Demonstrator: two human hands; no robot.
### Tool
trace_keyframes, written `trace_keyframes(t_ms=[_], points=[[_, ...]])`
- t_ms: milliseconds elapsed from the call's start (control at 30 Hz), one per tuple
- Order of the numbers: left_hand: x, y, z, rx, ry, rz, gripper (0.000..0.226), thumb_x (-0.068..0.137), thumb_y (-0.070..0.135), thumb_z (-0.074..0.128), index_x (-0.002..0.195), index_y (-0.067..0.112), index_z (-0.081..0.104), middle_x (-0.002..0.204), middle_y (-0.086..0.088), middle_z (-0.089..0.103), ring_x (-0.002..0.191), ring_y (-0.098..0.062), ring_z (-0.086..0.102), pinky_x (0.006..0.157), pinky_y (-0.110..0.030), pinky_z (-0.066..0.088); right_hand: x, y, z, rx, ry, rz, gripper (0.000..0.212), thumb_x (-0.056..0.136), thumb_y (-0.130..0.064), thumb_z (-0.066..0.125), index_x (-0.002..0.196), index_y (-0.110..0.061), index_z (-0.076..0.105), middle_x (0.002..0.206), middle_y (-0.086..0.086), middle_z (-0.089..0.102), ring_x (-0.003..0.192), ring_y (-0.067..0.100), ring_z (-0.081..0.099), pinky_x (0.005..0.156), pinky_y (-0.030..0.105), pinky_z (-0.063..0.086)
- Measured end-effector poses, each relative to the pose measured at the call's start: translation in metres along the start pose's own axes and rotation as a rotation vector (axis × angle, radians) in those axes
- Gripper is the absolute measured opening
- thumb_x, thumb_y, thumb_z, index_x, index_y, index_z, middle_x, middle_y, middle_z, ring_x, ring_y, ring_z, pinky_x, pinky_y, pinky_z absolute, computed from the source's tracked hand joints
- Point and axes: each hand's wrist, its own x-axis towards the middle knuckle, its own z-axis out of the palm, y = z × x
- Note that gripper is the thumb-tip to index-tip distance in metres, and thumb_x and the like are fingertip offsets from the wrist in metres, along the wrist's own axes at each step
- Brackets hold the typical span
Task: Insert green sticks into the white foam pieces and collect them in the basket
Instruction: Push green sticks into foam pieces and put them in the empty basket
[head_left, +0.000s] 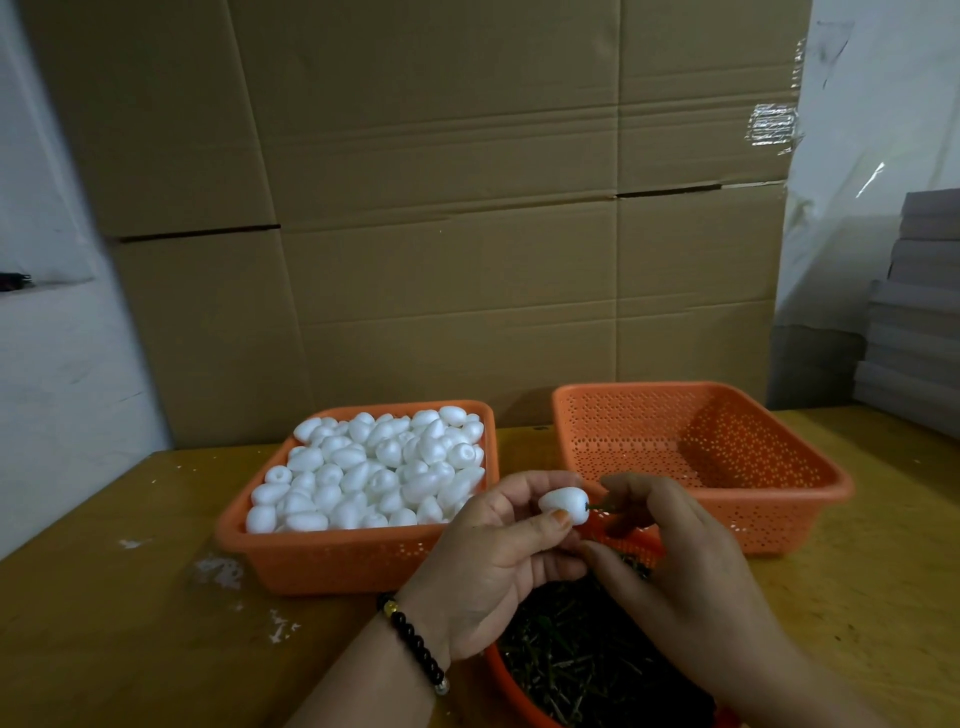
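Observation:
My left hand (498, 561) pinches a white foam piece (563, 505) between thumb and fingers. My right hand (670, 561) holds a thin green stick (597, 505) whose tip touches the right end of that foam piece. An orange basket (332, 556) on the left is full of loose white foam pieces (374, 467). A second orange basket (779, 519) on the right holds nothing visible. Below my hands an orange container (511, 686) holds a dark heap of green sticks (576, 665), partly hidden by my wrists.
The baskets stand on a yellow wooden table (130, 623) with white foam crumbs (221, 569) at the left. Large cardboard boxes (441, 208) form a wall right behind the baskets. Stacked grey boxes (914, 312) rise at the far right.

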Motion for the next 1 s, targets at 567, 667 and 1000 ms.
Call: trace_keyframes(t_ms=[567, 667, 1000], points=[[-0.002, -0.005, 0.012, 0.062, -0.024, 0.001, 0.029, 0.085, 0.018, 0.068, 0.111, 0.008, 0.061, 0.104, -0.012, 0.069, 0.091, -0.019, 0.066, 0.076, -0.031, 0.053, 0.003, -0.002, 0.003, 0.345, 0.093, 0.024, 0.026, 0.082, -0.029, 0.066, 0.108, -0.026, 0.065, 0.101, -0.011, 0.067, 0.097, 0.013, 0.065, 0.078, 0.037, 0.055], [-0.003, -0.008, 0.018, 0.198, 0.006, -0.003, 0.021, 0.083, 0.026, 0.067, 0.099, 0.013, 0.067, 0.093, -0.007, 0.071, 0.085, -0.017, 0.067, 0.071, -0.027, 0.053, 0.003, -0.001, 0.006, 0.373, 0.095, 0.038, 0.025, 0.089, -0.031, 0.065, 0.113, -0.026, 0.064, 0.105, -0.011, 0.067, 0.100, 0.013, 0.065, 0.081, 0.038, 0.054], [-0.003, 0.014, 0.001, 0.943, 0.380, 0.354, 0.012, 0.087, 0.022, 0.066, 0.080, 0.032, 0.067, 0.075, 0.015, 0.068, 0.062, -0.004, 0.060, 0.054, -0.017, 0.048, 0.016, 0.038, -0.018, -0.167, 0.257, 0.105, 0.015, 0.086, -0.019, 0.063, 0.100, -0.017, 0.063, 0.101, 0.002, 0.063, 0.086, 0.018, 0.063, 0.066, 0.036, 0.054]])
